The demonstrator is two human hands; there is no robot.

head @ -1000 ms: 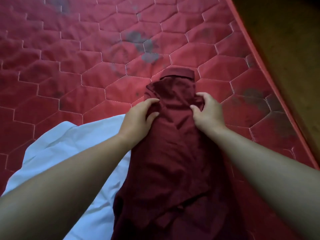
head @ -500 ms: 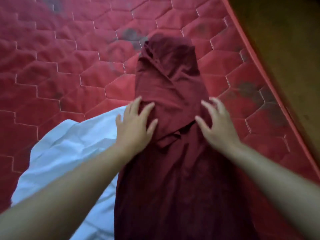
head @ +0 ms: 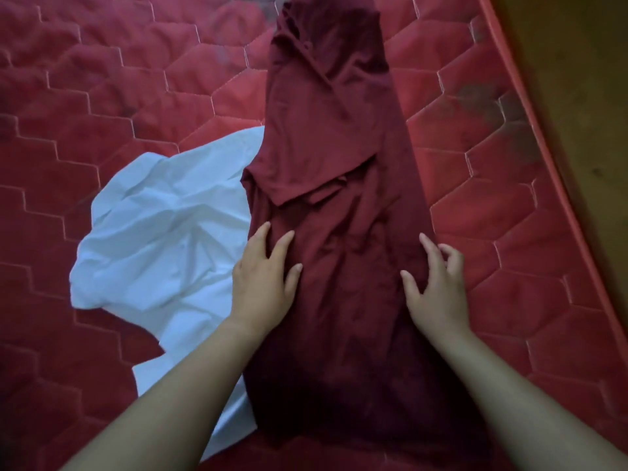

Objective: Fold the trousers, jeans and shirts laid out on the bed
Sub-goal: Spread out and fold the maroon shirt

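Observation:
A dark maroon shirt point(head: 333, 137) lies lengthwise on the red quilted mattress point(head: 102, 96), its sides folded in to a narrow strip with the collar end far from me. My left hand point(head: 263, 280) rests flat on the shirt's left edge, fingers spread. My right hand point(head: 436, 287) lies on the shirt's right edge with fingers spread and slightly bent. A crumpled white shirt point(head: 163, 239) lies to the left, partly under the maroon one.
The mattress's right edge point(head: 530, 137) runs diagonally down the right side, with brown floor point(head: 577, 79) beyond it. Dark stains mark the mattress near that edge.
The hands let go of the shirt's upper part, which has spread out away from me. Both hands have slid back toward me along the shirt's sides, now flat on the cloth.

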